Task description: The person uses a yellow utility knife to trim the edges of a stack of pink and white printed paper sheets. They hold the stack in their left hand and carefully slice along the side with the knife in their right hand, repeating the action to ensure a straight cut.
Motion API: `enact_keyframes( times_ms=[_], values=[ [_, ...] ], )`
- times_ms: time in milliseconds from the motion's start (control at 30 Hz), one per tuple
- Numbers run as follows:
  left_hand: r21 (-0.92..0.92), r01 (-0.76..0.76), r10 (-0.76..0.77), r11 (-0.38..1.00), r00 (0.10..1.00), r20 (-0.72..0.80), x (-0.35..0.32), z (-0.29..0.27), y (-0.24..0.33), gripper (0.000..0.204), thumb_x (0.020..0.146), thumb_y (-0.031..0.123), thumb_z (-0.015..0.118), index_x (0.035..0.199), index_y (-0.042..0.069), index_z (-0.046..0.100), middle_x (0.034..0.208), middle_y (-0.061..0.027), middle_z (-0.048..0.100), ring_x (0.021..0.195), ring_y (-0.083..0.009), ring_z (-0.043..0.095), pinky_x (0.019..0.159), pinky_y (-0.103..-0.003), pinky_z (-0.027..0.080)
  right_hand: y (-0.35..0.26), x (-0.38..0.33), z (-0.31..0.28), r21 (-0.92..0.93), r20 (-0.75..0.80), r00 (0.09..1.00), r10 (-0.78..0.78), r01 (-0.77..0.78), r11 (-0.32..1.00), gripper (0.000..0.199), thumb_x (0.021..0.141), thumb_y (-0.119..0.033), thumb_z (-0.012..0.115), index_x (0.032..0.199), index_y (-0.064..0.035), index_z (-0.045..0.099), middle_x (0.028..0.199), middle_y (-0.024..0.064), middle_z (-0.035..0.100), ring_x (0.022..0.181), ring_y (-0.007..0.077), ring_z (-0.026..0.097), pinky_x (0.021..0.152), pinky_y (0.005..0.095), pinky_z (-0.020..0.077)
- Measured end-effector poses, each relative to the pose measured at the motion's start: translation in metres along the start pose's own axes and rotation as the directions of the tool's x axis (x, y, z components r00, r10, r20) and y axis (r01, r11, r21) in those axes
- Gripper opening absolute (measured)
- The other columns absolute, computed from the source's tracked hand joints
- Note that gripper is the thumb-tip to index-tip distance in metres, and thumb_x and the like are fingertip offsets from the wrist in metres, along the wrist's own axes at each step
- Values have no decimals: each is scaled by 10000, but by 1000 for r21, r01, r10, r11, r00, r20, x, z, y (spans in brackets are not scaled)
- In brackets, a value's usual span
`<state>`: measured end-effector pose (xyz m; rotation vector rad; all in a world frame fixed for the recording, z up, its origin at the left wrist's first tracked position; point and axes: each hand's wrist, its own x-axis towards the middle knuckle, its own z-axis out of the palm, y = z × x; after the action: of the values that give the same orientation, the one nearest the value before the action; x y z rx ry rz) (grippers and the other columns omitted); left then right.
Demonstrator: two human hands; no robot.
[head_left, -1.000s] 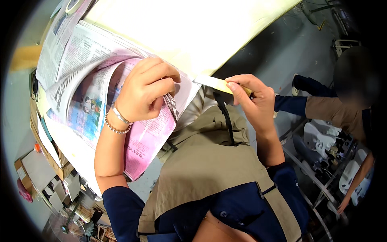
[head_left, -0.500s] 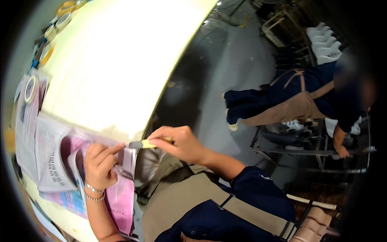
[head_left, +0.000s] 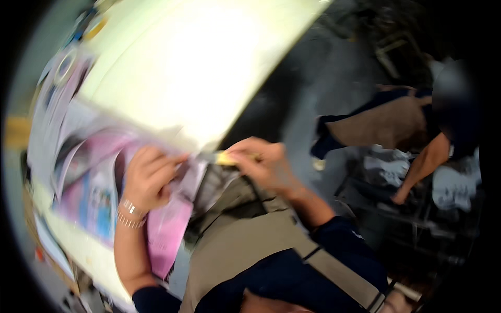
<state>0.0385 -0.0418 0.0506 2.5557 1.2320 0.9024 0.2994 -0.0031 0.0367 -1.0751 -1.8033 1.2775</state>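
Observation:
My right hand [head_left: 263, 164] pinches a short yellow-handled tool with a flat grey end [head_left: 225, 158], held level over the near corner of the table. Its grey end points at my left hand [head_left: 148, 177]. My left hand's fingers are curled, with the index fingertip close to that end; whether they touch is blurred. What lies in my left palm, if anything, is hidden. Under and beside my left hand are sheets of pink and blue printed newspaper [head_left: 169, 229], some curled up.
A brightly lit pale table [head_left: 172, 68] stretches away. Tape rolls [head_left: 65, 68] lie along its left side, one on stacked newspapers [head_left: 47, 120]. To the right, a person in a brown apron [head_left: 381, 122] reaches toward a rack holding white shoe-like forms [head_left: 454, 182].
My view has shifted, so the table and hands sit differently in it. My right hand still holds the tool near my left fingers. The other person has bent and reached further over the rack.

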Motion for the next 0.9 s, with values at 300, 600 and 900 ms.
enact_keyframes(
  times_ms=[300, 600, 900],
  values=[
    [-65, -62, 57, 996, 995, -78, 1, 2, -3, 134, 482, -15, 503, 599, 47, 484, 986, -74, 727, 664, -237, 510, 569, -331, 415, -16, -7, -4, 49, -110, 991, 76, -71, 996, 94, 889, -27, 649, 956, 27, 686, 795, 36, 650, 591, 53, 542, 526, 181, 398],
    [-60, -49, 45, 997, 997, -59, 5, 3, 0, 126, 492, -14, 514, 599, 48, 489, 998, -84, 726, 668, -241, 515, 580, -317, 426, -15, -7, -7, 42, -24, 1000, -2, 3, 999, 91, 874, -25, 672, 952, 18, 693, 793, 51, 679, 569, 51, 558, 501, 190, 421],
    [24, -18, 19, 1000, 999, -26, 2, 6, 2, 163, 528, -44, 536, 671, 16, 488, 1032, -136, 698, 705, -271, 558, 600, -350, 469, -15, -9, -5, 31, -26, 999, -38, 39, 999, 92, 872, -22, 672, 954, 16, 692, 796, 56, 682, 568, 49, 558, 496, 190, 423]
  ],
)
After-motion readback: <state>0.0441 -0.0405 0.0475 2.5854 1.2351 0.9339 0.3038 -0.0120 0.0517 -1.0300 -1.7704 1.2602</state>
